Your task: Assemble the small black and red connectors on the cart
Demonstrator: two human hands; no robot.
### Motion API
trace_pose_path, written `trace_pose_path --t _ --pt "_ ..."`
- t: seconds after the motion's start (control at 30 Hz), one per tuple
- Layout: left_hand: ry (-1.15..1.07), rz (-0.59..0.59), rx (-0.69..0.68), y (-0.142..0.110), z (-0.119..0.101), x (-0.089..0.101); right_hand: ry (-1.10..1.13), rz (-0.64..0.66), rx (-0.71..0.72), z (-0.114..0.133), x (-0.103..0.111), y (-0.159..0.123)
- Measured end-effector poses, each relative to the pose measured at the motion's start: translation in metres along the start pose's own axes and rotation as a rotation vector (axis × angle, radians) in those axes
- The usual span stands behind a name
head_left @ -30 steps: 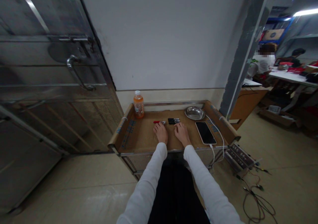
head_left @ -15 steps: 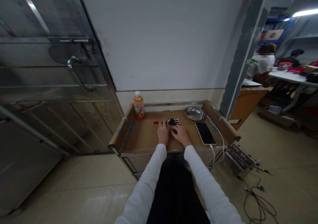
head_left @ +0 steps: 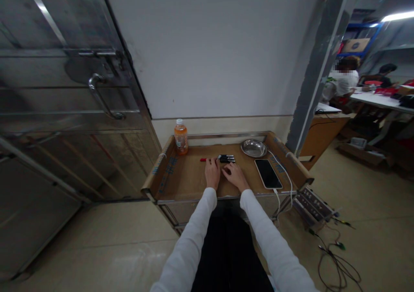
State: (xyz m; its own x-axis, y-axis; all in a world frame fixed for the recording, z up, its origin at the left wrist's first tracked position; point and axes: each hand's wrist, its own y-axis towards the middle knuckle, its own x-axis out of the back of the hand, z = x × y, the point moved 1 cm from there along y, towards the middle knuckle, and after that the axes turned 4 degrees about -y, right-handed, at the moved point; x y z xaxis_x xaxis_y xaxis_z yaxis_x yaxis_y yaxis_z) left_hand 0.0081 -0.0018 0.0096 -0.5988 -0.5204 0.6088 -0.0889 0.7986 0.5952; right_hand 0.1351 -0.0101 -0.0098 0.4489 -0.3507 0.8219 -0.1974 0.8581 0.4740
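One bottle (head_left: 181,139), one phone (head_left: 268,174).

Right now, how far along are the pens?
Looks done: black pens grouped side by side. In hand: left hand at the red pen, grip unclear; right hand near the black pens. Apparently left: red pen, outside that group.

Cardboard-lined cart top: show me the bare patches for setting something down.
The widest bare patch of brown cardboard lies left of the left hand, in front of the clear bottle of orange drink. A narrow strip separates the right hand from the black-screened phone. Crowded: around the red pen and black pens.
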Motion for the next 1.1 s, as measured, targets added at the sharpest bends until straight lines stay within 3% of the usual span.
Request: trace_pose_path --t 0.2,0.47,0.9,1.1 --pt "-0.039 -0.052 -0.016 0.0001 0.0009 -0.0001 -0.006 0.089 0.086 0.003 0.0022 -0.0004" --pt "-0.044 -0.046 -0.023 0.0001 0.0017 -0.0012 -0.025 -0.052 -0.067 -0.0034 -0.0001 -0.0008" --pt "-0.11 -0.016 -0.082 -0.0005 0.0005 -0.0013 -0.122 0.042 -0.109 -0.0021 0.0001 -0.0017" --pt "-0.245 0.094 -0.208 -0.0034 -0.0037 0.0027 -0.015 -0.105 -0.182 -0.0043 -0.0022 -0.0018"
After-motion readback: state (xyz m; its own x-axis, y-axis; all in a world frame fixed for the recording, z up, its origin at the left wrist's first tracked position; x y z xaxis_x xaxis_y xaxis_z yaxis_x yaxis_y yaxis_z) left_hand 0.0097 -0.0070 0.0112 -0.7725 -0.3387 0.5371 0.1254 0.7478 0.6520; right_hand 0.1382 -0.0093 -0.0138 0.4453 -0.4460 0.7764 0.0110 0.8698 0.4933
